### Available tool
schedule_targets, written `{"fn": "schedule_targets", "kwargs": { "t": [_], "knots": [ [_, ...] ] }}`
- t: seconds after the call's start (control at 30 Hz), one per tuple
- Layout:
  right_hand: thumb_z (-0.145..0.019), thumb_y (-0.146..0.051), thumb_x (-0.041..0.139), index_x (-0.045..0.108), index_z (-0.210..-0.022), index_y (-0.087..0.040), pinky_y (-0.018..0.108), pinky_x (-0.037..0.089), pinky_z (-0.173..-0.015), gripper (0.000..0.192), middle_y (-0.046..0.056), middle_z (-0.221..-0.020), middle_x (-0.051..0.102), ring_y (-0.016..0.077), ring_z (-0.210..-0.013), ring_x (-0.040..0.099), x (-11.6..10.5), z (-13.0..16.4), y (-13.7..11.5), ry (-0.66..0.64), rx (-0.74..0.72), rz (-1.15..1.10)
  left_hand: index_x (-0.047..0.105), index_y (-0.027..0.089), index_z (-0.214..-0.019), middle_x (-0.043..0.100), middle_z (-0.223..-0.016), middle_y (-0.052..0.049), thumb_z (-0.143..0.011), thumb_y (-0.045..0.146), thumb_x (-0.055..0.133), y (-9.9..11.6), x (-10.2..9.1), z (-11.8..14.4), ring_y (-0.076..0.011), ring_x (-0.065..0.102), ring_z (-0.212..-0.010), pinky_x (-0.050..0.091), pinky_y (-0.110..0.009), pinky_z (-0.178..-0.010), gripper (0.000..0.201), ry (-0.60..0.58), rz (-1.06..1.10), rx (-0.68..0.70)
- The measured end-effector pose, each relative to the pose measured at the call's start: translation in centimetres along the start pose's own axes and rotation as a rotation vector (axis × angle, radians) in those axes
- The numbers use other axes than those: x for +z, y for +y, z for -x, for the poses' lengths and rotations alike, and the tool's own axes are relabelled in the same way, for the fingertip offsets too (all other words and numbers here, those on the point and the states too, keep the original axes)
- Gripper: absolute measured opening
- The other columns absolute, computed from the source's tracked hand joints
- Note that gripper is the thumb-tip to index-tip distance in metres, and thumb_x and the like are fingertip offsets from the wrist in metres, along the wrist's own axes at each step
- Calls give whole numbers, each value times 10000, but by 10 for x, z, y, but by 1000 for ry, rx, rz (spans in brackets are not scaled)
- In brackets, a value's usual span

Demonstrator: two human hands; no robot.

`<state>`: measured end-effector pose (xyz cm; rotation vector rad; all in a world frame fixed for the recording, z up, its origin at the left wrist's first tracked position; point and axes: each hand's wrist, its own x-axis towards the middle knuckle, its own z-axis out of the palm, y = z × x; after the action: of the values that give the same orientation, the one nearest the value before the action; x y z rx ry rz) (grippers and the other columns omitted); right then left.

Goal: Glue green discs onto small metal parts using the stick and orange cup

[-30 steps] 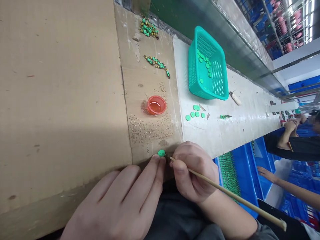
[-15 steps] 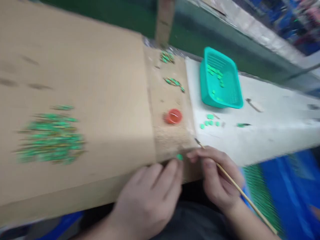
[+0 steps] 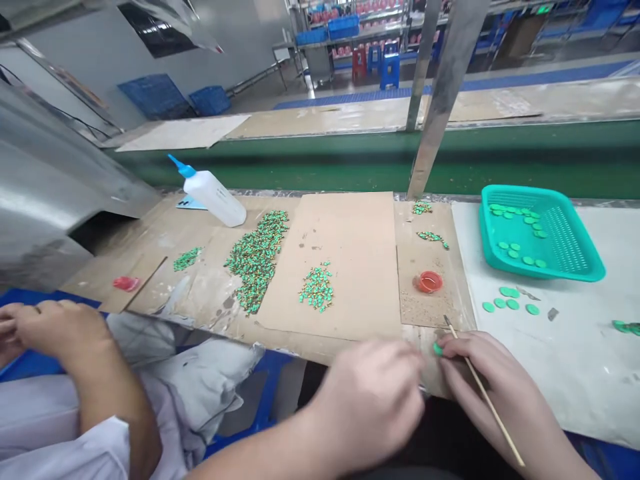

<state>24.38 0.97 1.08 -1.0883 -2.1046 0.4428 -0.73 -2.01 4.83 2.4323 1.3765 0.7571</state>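
Low at the near edge of the table (image 3: 575, 373), left hand (image 3: 373, 400) curled loosely, fingertips at a small green disc (image 3: 438, 349); blurred, so cannot tell whether actually pinching it. Right hand (image 3: 493, 383) closed around a thin wooden stick (image 3: 483, 393), tip pointing up and away just past the disc, shaft running back over the wrist. Disc lying between both hands on the front edge of the cardboard sheet (image 3: 345, 280). Just beyond, a small red cap (image 3: 429, 281) holding liquid, ringed by fine specks. To the right on the white surface, a loose row of green discs (image 3: 507, 301), then a teal basket (image 3: 570, 257) with more discs inside. Further left on the cardboard, piles of small green-and-yellow parts (image 3: 316, 288), a larger spread (image 3: 257, 257), and a white squeeze bottle (image 3: 213, 193) with a blue nozzle lying on its side. At far left, another person's hand (image 3: 55, 327) and pale sleeve (image 3: 65, 447).
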Motion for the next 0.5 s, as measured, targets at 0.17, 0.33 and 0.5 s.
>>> {"fn": "schedule_targets", "kwargs": {
  "t": [0.17, 0.33, 0.5],
  "knots": [
    [-1103, -209, 680, 650, -1084, -274, 416, 653, -752, 74, 39, -956, 774, 259, -865, 780, 9, 2, -7, 54, 28, -5, 793, 141, -1201, 822, -1157, -188, -1055, 260, 548, -126, -103, -51, -327, 784, -999, 629, -513, -941, 309, 107, -369, -559],
    [-1070, -171, 691, 665, -1080, -283, 395, 673, -795, 116, 49, -1026, 809, 261, -934, 821, 3, 7, -7, 187, 71, -108, 790, 173, -1091, 810, -1207, -111, -1026, 355, 780, -217, -160, -112, -282, 755, -1184, 584, -511, -1132, 193, -127, -487, -671],
    [-1039, -140, 692, 696, -1060, -261, 362, 653, -808, 123, 43, -1006, 820, 228, -884, 812, -9, 10, -6, 248, 151, -99, 733, 182, -875, 779, -956, -21, -1027, 504, 784, -228, -154, -124, -205, 766, -1037, 598, -425, -1097, 359, -254, -484, -670]
  ]
}}
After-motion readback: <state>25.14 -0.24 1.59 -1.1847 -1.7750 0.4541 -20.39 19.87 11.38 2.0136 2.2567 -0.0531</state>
